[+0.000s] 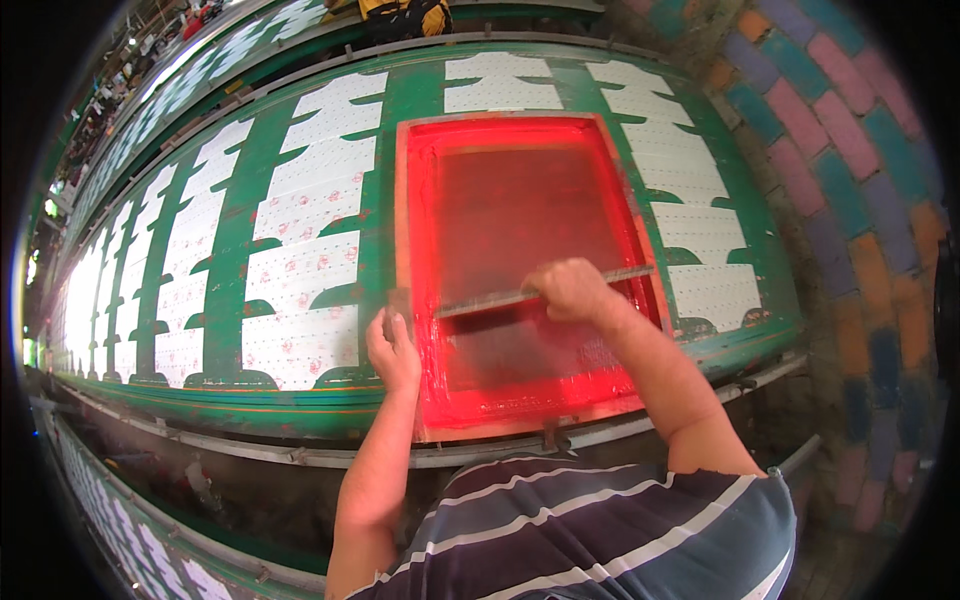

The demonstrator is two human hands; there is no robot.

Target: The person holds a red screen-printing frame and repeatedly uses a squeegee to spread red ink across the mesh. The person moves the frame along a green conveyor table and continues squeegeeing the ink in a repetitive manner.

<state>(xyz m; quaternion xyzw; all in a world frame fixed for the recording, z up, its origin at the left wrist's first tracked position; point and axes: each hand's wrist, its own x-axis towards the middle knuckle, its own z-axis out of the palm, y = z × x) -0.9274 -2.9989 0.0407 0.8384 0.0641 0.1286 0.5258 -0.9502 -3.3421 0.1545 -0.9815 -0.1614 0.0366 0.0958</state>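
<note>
A screen-printing frame (403, 215) with red-coated edges lies flat on the long green table (375, 400). Across its mesh (530, 200) runs a long squeegee (480, 304), slanting slightly up to the right. My right hand (575, 290) is closed around the squeegee near its middle. At the frame's left side my left hand (393, 350) grips a small block-like handle (399, 302), thumb upward. Red ink is smeared thickly along the inner borders, most of all at the near end. Under the frame, the cloth is hidden.
Rows of white cut fabric pieces (305, 265), some printed with small reddish motifs, lie left of the frame. More white pieces (700, 230) lie right of it. A metal rail (300, 455) follows the table's near edge. Coloured brick paving (840, 140) is at right; another printing table (130, 545) is at lower left.
</note>
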